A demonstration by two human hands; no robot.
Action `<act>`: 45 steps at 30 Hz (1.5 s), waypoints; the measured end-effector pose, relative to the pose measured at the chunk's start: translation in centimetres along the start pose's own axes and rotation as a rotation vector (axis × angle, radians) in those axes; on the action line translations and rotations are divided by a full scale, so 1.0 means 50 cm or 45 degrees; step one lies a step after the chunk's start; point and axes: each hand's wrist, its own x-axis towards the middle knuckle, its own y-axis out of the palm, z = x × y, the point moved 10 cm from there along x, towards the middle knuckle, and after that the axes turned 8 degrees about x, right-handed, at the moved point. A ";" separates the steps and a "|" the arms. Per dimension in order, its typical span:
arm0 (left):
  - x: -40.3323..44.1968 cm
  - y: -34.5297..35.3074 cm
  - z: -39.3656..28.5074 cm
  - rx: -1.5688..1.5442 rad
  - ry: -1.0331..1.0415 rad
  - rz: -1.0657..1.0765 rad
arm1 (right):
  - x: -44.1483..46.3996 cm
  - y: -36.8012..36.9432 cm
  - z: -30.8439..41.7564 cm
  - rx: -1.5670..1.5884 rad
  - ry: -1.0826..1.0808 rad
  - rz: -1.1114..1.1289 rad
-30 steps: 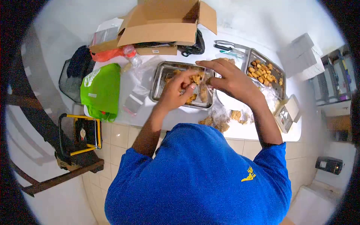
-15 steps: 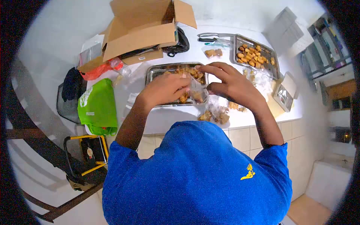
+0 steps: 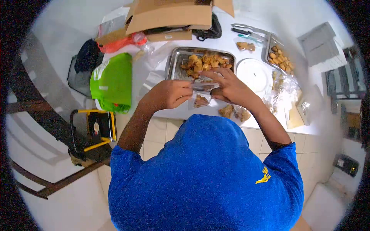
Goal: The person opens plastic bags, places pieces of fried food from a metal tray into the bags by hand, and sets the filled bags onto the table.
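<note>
A small clear plastic bag (image 3: 200,100) with brown food pieces in its bottom hangs between my hands at the near edge of the metal tray. My left hand (image 3: 168,94) pinches the left side of the bag's mouth, fingers closed. On the other side my right hand (image 3: 232,87) grips the bag's mouth between thumb and fingers. Browned, fried-looking food chunks (image 3: 206,62) lie in the metal tray (image 3: 174,71), just beyond both hands. Nearer the table edge, right of the bag, sit filled plastic bags (image 3: 235,112).
A white round plate or lid (image 3: 253,75) lies right of the tray. Beyond it are a second tray (image 3: 268,48) of food chunks, knives (image 3: 246,32) and more plastic bags (image 3: 283,92). A cardboard box (image 3: 169,17) stands behind; a green bag (image 3: 113,82) lies left.
My hands have drawn the bag back from over the food toward the tray's near edge, stretching its mouth between them. The view has shifted, and the white round item now shows.
</note>
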 end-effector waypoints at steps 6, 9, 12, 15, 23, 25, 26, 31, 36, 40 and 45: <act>-0.098 0.144 0.110 -0.265 -0.381 -0.426 | -0.031 0.128 -0.045 0.423 0.097 -0.120; -0.140 0.254 0.173 -0.690 -0.718 -0.624 | -0.058 0.200 -0.098 0.564 0.264 -0.236; -0.159 0.326 0.201 -0.948 -0.886 -0.830 | -0.082 0.259 -0.167 0.709 0.403 -0.414; -0.166 0.345 0.221 -1.115 -0.904 -1.131 | -0.078 0.295 -0.222 0.977 0.619 -0.469; -0.174 0.395 0.304 -1.125 -0.957 -1.341 | -0.047 0.377 -0.326 1.291 0.717 -0.375; -0.183 0.406 0.314 -1.125 -1.120 -1.289 | -0.043 0.395 -0.334 1.345 0.716 -0.314; -0.184 0.407 0.321 -1.123 -1.195 -1.263 | -0.039 0.398 -0.337 1.365 0.696 -0.302; -0.177 0.426 0.332 -1.308 -1.191 -1.283 | -0.065 0.414 -0.341 1.600 0.943 -0.286; -0.200 0.440 0.330 -1.336 -1.349 -1.353 | -0.076 0.422 -0.338 1.496 0.756 -0.253; -0.201 0.448 0.329 -1.252 -1.340 -1.236 | -0.081 0.439 -0.347 1.156 0.737 -0.200; -0.198 0.418 0.313 -1.231 -1.298 -1.262 | -0.083 0.399 -0.303 0.941 0.717 -0.188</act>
